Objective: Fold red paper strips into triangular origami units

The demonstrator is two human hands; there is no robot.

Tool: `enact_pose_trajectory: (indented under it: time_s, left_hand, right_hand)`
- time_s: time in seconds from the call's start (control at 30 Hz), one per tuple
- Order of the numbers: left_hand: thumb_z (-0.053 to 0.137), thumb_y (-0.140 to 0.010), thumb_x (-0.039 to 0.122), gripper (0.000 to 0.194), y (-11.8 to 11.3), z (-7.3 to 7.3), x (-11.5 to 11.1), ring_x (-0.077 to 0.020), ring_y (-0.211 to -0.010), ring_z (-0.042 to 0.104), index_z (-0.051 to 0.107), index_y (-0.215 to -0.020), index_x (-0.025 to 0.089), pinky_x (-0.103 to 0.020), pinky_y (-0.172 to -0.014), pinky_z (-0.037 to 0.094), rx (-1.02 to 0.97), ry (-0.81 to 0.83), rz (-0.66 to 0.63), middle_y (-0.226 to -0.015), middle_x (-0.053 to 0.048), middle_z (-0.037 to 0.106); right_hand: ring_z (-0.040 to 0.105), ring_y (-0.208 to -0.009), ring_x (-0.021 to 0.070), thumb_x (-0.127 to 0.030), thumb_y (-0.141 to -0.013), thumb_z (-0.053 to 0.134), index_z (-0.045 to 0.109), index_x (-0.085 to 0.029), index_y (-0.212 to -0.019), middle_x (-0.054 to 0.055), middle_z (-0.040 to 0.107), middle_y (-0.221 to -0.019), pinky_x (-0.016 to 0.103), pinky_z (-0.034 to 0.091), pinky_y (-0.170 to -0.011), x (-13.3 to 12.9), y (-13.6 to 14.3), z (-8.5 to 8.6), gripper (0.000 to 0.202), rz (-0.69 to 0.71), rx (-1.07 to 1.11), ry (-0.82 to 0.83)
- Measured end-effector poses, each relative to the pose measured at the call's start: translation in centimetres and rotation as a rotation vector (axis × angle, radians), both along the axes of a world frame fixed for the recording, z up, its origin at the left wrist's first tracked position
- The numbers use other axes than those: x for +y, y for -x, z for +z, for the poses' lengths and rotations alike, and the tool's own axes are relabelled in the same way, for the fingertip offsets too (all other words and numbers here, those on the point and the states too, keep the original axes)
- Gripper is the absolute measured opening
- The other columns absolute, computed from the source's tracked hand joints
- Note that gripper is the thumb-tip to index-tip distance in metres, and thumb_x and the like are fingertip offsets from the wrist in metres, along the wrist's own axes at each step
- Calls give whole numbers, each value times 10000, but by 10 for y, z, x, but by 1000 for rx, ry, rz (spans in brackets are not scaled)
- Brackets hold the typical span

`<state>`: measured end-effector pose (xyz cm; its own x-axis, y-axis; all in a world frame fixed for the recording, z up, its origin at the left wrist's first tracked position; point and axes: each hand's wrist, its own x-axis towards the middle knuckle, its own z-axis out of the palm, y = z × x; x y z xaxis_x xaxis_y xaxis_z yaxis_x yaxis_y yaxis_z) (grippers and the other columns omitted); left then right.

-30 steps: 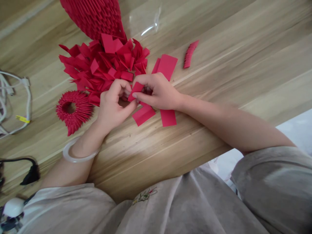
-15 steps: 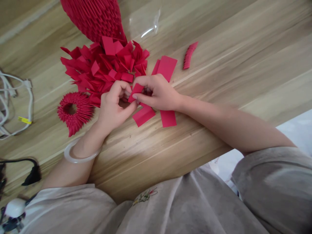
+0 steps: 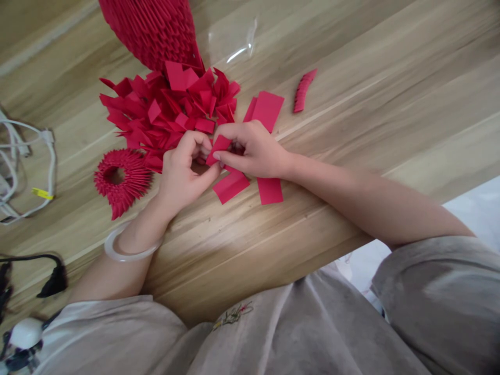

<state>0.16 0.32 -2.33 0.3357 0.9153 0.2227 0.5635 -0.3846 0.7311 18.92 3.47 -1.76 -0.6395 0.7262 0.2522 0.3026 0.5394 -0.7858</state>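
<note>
A small folded piece of red paper (image 3: 219, 148) is pinched between my two hands. My left hand (image 3: 187, 169) closes on its left edge with thumb and fingers. On its right side, the thumb and curled fingers of my right hand (image 3: 255, 149) press it. Two red paper strips lie below the hands, one to the left (image 3: 231, 186) and one under my right hand (image 3: 270, 191). More red paper rectangles (image 3: 268, 110) rest just beyond my right hand. Behind my left hand spreads a heap of folded red paper pieces (image 3: 156, 112).
A ring-shaped red paper piece (image 3: 124, 179) sits left of my left hand. A large red paper-folded form (image 3: 156, 34) stands at the back, near a clear plastic wrapper (image 3: 238, 44). A short interlocked red row (image 3: 304, 90) lies right. White cables (image 3: 27, 166) and a black plug (image 3: 53, 281) are at left.
Both hands keep the same pinch on the red paper. The whole view has shifted very slightly; nothing on the table has otherwise moved.
</note>
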Motion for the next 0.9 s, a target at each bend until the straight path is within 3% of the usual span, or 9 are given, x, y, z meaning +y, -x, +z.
enact_pose_trajectory:
  time_s: [0.9]
  left_hand:
    - [706, -698, 141, 296, -2, 4, -1, -30, -555, 465, 482, -886, 187, -123, -516, 382, -28, 19, 3, -681, 75, 523]
  right_hand:
    - [479, -645, 65, -212, -869, 541, 541, -142, -769, -24, 563, -675, 193, 429, -625, 0, 0, 2, 122, -20, -7, 5]
